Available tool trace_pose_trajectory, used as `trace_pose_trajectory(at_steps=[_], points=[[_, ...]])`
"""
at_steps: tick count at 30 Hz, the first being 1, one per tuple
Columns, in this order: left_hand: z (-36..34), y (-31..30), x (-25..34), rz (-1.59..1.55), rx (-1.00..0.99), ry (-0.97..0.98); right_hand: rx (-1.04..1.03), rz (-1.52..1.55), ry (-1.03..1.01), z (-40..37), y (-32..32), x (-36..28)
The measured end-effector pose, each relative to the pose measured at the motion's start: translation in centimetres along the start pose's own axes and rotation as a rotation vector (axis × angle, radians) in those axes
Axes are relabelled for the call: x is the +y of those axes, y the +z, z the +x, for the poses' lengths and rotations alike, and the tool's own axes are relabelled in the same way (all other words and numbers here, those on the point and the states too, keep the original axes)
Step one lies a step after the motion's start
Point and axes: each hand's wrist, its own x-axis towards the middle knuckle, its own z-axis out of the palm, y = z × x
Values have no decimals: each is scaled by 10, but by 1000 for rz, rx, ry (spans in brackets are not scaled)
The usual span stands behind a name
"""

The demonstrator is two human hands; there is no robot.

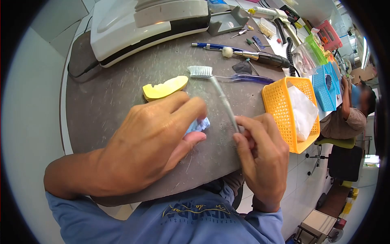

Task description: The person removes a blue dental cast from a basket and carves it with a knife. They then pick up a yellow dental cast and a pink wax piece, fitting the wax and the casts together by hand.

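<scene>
While fingers (191, 106) of the left hand (150, 142) pinch the blue cast (200, 125), the right hand (262, 156) pinches a toothbrush (221, 95) beside it

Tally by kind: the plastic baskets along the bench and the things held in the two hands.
Plastic baskets: 4 (orange basket, blue basket, green basket, red basket)
Held things: 2 (pale blue piece in the left hand, slim grey tool in the right hand)
Total: 6
</scene>
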Motion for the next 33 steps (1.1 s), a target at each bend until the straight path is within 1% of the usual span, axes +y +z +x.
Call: trace_pose_trajectory(at_steps=[2, 3, 5, 6, 7, 9, 11, 13, 14, 17, 18, 22, 24, 31, 33], points=[[0, 1, -1, 57, 22, 29, 90, 203, 158, -5, -4, -4], [1, 2, -1, 117, 46, 65, 88, 205, 162, -9, -3, -4], [-1, 3, -1, 140, 54, 82, 342, 637, 205, -18, 1, -1], [-1, 3, 0, 163, 66, 99, 345, 533, 99, -21, -2, 7], [-1, 3, -1, 162, 62, 99, 345, 534, 102, -22, 4, 10], [0, 4, -2, 173, 89, 124, 531, 625, -90, -20, 15, 11], [0, 5, -2, 174, 87, 116, 519, 608, -127, -18, 18, 13], [0, 6, -3, 176, 86, 109, 380, 453, -198, -14, 18, 9], [-1, 8, -2, 157, 98, 109, 349, 454, -169, -16, 22, 7], [-1, 11, -1, 130, 111, 117, 324, 377, -210, -16, 30, 6], [0, 11, -2, 124, 121, 124, 354, 371, -209, -15, 35, 5], [1, 13, -2, 104, 118, 129, 346, 355, -170, -19, 36, 4], [2, 12, -2, 102, 116, 130, 343, 352, -209, -20, 38, 7], [3, 14, -4, 83, 139, 156, 321, 358, -252, -20, 40, 10], [4, 15, -3, 94, 164, 166, 336, 344, -304, -20, 41, 11]])
